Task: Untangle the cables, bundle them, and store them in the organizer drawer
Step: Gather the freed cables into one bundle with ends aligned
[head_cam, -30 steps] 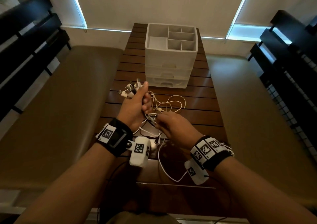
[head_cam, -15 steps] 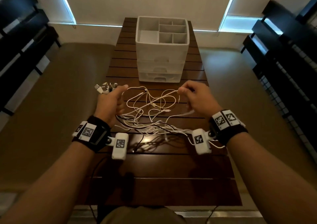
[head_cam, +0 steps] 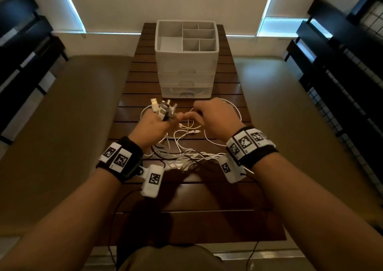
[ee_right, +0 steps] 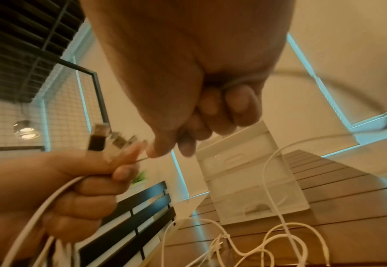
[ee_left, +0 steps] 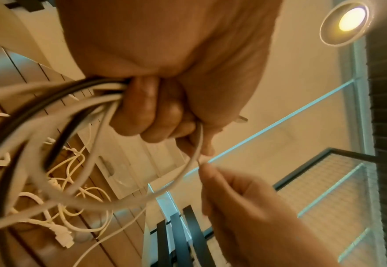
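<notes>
My left hand (head_cam: pixel 153 123) grips a bunch of white and black cables (ee_left: pixel 57 112), their USB plugs (head_cam: pixel 162 109) sticking up out of the fist (ee_right: pixel 110 137). The loose lengths lie tangled on the wooden table (head_cam: pixel 186 152). My right hand (head_cam: pixel 213 115) is curled just right of the left, pinching one thin white cable (ee_left: pixel 194 153) at my left fingertips; that cable loops away on the right (head_cam: pixel 238 115). The white organizer (head_cam: pixel 186 63) with its closed drawers stands behind the hands, its bottom drawer (head_cam: pixel 186 92) nearest.
The slatted table (head_cam: pixel 228 219) is narrow, with tan cushioned benches on the left (head_cam: pixel 62 115) and right (head_cam: pixel 300 115). Black slatted furniture (head_cam: pixel 20 53) flanks both sides. The organizer's top tray (head_cam: pixel 199 36) has open compartments. Wrist-camera leads hang off the table's near edge.
My hands were spread wide apart, stretching the cables; now the right hand has come back in to meet the left. The left hand has kept its hold on the plug ends.
</notes>
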A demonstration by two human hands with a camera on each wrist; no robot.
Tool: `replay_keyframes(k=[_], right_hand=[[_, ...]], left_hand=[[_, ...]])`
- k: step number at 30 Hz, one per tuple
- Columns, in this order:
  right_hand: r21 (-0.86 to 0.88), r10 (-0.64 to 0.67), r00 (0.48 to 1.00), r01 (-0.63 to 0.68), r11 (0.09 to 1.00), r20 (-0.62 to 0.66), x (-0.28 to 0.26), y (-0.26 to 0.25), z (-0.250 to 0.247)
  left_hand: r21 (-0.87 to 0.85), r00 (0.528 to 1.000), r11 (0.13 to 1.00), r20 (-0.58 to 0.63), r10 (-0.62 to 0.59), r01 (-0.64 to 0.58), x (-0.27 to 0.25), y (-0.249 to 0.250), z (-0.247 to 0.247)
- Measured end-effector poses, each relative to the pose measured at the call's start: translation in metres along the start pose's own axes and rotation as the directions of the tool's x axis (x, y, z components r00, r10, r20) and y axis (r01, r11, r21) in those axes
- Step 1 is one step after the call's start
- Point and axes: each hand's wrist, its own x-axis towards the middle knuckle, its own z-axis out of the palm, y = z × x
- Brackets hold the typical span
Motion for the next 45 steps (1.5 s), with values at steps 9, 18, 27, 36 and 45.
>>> replay_keyframes(k=[9, 18, 27, 36, 45], right_hand=[[-0.378, 0.355, 0.934, -0.313, 0.871, 0.047, -0.039, 0.056, -0.005], [-0.320, 0.263, 0.950, -0.198, 0.926, 0.171, -0.031, 0.028, 0.008], [0.548, -0.140, 0.970, 0.007, 0.836, 0.201, -0.019, -0.026, 0.021], [-0.289, 0.312, 0.743, -0.165, 0.943, 0.593, -0.055, 0.032, 0.026], [-0.117, 0.184, 0.874, -0.146, 0.982, 0.449, -0.039, 0.009, -0.007]], left_hand=[[-0.361, 0.879, 0.913, -0.351, -0.322, 0.190, 0.002, -0.025, -0.019], [-0.143, 0.910, 0.919, -0.146, -0.388, 0.368, -0.003, -0.033, -0.005], [-0.140, 0.975, 0.980, 0.193, -0.111, 0.140, -0.012, 0.013, -0.011], [-0.533, 0.959, 0.844, -0.205, -0.198, 0.060, -0.008, -0.003, -0.033], [-0.746, 0.984, 0.665, -0.108, -0.143, 0.014, -0.009, 0.000, -0.024]])
